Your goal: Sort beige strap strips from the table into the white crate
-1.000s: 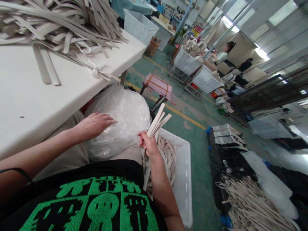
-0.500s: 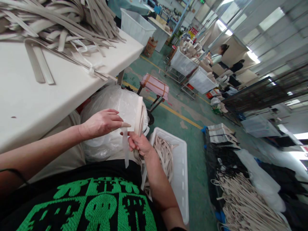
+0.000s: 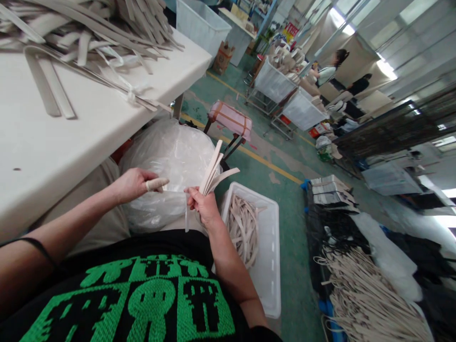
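Observation:
My right hand [image 3: 204,205] is closed around a small bundle of flat beige strips [image 3: 211,173], whose upper ends fan out above the fist. From its thumb and fingertips hangs a narrow translucent strip [image 3: 187,216]. To the left, my left hand [image 3: 133,185] is apart from the bundle. One of its fingers wears a beige wrap and points toward the right hand, with the other fingers curled in. Whether anything thin is pinched there I cannot make out. Behind both hands bulges a clear plastic bag [image 3: 171,152].
A white table [image 3: 96,121] at left bears a heap of beige strips [image 3: 89,28]. Right of my forearm stands a white bin [image 3: 267,256] with loose strips. Beyond are a pink-covered stool [image 3: 231,118], a pile of long strips [image 3: 374,299], wheeled bins [image 3: 274,83] and people farther back.
My left hand has drawn back to the left, away from the right hand. The bundle's ends have spread apart, and the translucent strip now hangs at the right fingertips.

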The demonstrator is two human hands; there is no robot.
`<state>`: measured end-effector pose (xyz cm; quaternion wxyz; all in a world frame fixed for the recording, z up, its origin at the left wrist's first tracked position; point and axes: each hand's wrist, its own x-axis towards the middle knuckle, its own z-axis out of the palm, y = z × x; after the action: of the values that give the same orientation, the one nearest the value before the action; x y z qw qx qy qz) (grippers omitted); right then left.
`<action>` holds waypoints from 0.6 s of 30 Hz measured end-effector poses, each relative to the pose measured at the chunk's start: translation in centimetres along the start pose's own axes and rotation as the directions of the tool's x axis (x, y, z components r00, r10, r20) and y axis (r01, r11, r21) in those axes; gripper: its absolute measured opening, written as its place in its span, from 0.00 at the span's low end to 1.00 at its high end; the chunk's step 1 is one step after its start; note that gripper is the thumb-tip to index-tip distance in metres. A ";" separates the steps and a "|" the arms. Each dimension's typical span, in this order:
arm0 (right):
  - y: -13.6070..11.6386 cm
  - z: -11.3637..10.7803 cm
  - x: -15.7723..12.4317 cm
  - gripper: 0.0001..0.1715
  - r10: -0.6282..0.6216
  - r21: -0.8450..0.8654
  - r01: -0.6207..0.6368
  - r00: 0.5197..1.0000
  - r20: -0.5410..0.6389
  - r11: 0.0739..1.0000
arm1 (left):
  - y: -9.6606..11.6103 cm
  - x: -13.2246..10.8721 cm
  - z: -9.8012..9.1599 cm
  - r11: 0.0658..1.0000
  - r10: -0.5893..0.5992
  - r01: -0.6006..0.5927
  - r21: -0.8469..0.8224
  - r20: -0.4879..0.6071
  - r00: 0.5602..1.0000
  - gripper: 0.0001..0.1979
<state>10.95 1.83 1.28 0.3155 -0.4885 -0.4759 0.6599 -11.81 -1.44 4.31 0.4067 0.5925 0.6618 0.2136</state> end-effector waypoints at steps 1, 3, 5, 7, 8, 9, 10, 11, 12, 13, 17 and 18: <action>0.0 0.2 0.1 0.17 -0.005 -0.039 0.005 1.000 -0.014 0.999 | 0.3 -0.3 0.8 1.000 0.021 -0.019 -0.021 0.093 0.995 0.26; -0.1 0.7 0.1 0.15 -0.012 -0.106 0.010 1.000 -0.025 0.994 | 0.9 -0.8 2.8 0.997 0.068 -0.061 -0.038 0.225 0.972 0.24; -0.2 1.2 0.1 0.13 -0.013 -0.159 0.008 0.999 -0.032 0.987 | 1.2 -1.0 5.0 0.998 0.059 -0.053 -0.032 0.253 0.966 0.24; -0.2 1.6 0.1 0.11 -0.009 -0.191 0.001 0.999 -0.041 0.982 | 1.0 -1.1 6.8 0.999 0.035 -0.023 -0.048 0.265 0.964 0.23; -0.2 1.6 0.1 0.11 -0.008 -0.202 -0.001 0.999 -0.045 0.979 | 0.8 -1.1 7.5 0.997 0.029 -0.010 -0.072 0.281 0.959 0.22; -0.1 1.6 0.2 0.11 -0.010 -0.208 0.000 0.999 -0.047 0.978 | 0.6 -1.1 8.0 0.994 0.029 0.005 -0.109 0.306 0.952 0.20; 0.0 1.6 0.3 0.12 -0.013 -0.208 0.003 0.999 -0.047 0.978 | 0.4 -1.0 8.4 0.986 0.033 0.024 -0.163 0.337 0.941 0.19; 0.2 1.4 0.4 0.12 -0.018 -0.204 0.008 0.999 -0.044 0.979 | 0.2 -1.0 8.5 0.972 0.037 0.051 -0.231 0.358 0.933 0.18; 0.4 1.2 0.5 0.14 -0.022 -0.195 0.015 0.999 -0.038 0.981 | 0.1 -0.9 8.5 0.949 0.029 0.091 -0.303 0.368 0.929 0.18; 0.6 0.9 0.5 0.16 -0.027 -0.181 0.022 0.999 -0.028 0.983 | 0.0 -0.7 8.3 0.916 0.010 0.137 -0.378 0.363 0.932 0.17; 1.7 -1.0 -1.0 0.29 0.013 -0.157 0.007 0.992 0.126 0.988 | -0.3 0.0 6.4 0.678 -0.155 0.258 -0.688 0.209 0.966 0.16; 1.9 -1.6 -1.7 0.33 0.044 -0.178 -0.010 0.981 0.188 0.984 | -0.3 0.2 5.8 0.594 -0.193 0.258 -0.762 0.176 0.965 0.16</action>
<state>13.09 0.14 -0.05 0.2148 -0.4554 -0.5539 0.6631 -7.43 -2.49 0.66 0.6708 0.2771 0.5574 0.4032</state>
